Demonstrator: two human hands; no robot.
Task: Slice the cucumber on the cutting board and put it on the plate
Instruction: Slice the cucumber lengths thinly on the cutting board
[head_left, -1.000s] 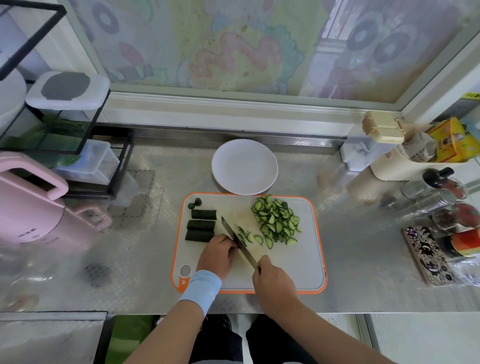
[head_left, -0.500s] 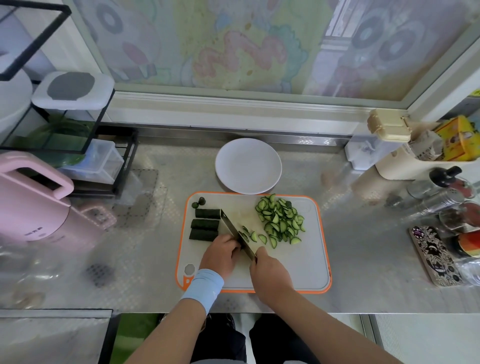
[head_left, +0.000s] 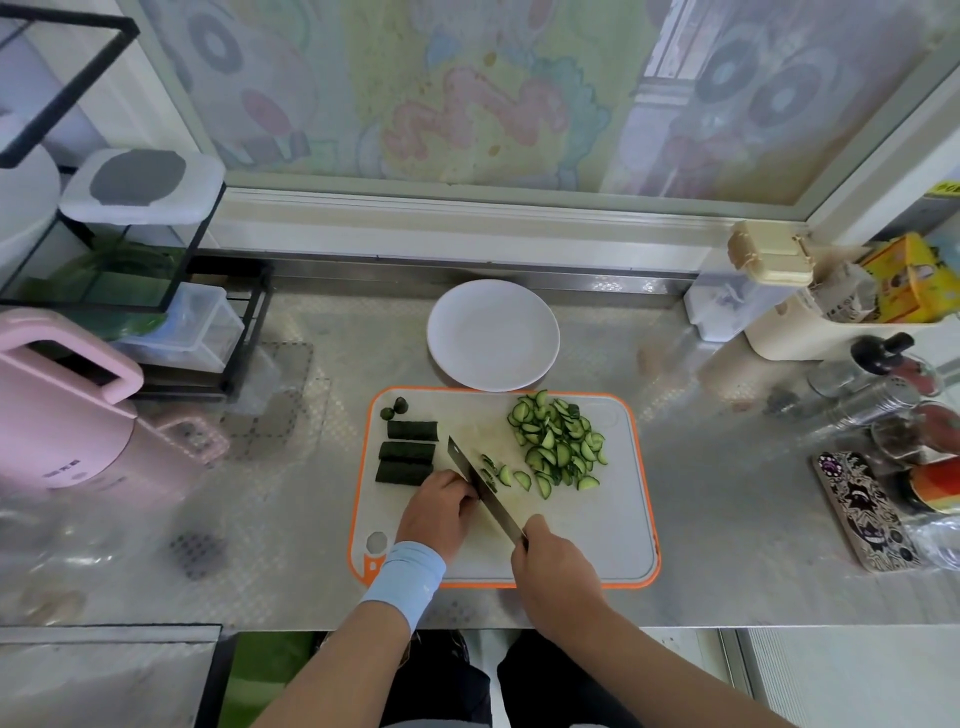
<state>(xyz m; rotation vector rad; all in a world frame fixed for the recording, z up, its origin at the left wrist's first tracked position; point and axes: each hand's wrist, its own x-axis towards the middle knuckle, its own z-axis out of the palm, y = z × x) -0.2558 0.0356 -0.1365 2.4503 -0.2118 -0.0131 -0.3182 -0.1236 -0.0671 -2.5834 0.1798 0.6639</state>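
Note:
A grey cutting board with an orange rim (head_left: 597, 545) lies on the steel counter. Three dark cucumber lengths (head_left: 406, 451) and two cut ends (head_left: 394, 408) sit at its left. A heap of half-moon slices (head_left: 558, 441) lies at the right. My right hand (head_left: 550, 564) grips the handle of a dark knife (head_left: 480, 480), whose blade rests among fresh slices. Curled over a cucumber piece against the blade's left side is my left hand (head_left: 439, 512); the piece is hidden. A white plate (head_left: 493, 335) stands bare behind the board.
A pink appliance (head_left: 67, 415) and a black rack with containers (head_left: 156, 291) stand at the left. Jars, bottles (head_left: 878, 384), a patterned phone (head_left: 865, 504) and a cream bin (head_left: 831, 322) crowd the right. The counter's front edge runs just below the board.
The knife has gone on chopping: the blade sits nearer my left hand, and my right hand has come back toward the board's front edge after moving up half a second ago.

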